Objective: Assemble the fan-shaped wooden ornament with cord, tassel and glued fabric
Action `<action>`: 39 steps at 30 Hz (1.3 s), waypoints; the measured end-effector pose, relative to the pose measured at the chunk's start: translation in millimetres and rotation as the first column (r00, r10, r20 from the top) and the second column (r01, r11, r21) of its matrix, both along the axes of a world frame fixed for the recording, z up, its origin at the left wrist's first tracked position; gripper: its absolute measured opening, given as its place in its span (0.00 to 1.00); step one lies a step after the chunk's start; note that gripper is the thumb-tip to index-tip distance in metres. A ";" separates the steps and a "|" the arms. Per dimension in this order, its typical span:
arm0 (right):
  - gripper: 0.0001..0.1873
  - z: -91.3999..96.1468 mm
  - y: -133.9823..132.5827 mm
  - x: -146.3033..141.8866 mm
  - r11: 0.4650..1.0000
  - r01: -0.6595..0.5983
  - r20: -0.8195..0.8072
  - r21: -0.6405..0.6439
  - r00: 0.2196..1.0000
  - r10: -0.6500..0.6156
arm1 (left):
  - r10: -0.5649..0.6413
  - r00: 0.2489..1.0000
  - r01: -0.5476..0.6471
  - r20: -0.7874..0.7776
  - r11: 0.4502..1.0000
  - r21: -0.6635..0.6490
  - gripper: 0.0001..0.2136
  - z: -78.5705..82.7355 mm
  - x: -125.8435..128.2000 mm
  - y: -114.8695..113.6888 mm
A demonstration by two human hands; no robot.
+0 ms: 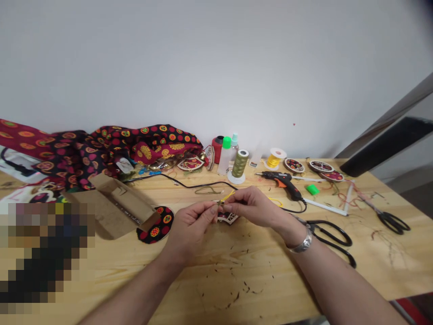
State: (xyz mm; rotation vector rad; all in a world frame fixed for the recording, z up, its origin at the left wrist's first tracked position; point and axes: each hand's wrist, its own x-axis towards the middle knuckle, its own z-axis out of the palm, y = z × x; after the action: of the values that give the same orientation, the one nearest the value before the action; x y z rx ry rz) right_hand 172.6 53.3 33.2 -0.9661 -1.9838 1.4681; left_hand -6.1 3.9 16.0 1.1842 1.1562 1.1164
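Note:
My left hand (pixel 192 221) and my right hand (pixel 253 207) meet above the middle of the wooden table (pixel 237 271). Both are closed in a pinch on a short yellow thread (pixel 227 197) that sticks up between the fingertips. A small dark patterned ornament with a white edge (pixel 227 218) hangs just below my fingers, partly hidden by them. My right wrist wears a silver bracelet (pixel 302 244).
Patterned red-and-black fabric (pixel 101 149) is heaped at the back left, beside an open cardboard box (pixel 115 203) and a fabric disc (pixel 157 224). Bottles, an olive thread cone (pixel 240 163), a yellow spool (pixel 274 159), a glue gun (pixel 284 182) and black scissors (pixel 329 237) lie to the right.

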 end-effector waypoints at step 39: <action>0.09 25.1 -27.0 -6.7 0.675 -0.267 0.484 0.688 0.862 -0.152 | 0.088 0.907 0.017 -0.413 0.969 0.245 0.09 3.2 0.5 1.0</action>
State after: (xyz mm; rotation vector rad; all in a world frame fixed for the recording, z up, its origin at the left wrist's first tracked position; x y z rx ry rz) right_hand 165.8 26.3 58.3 -0.9460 -2.6678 0.2746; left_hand -5.6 4.8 19.3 1.6614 1.3983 1.0807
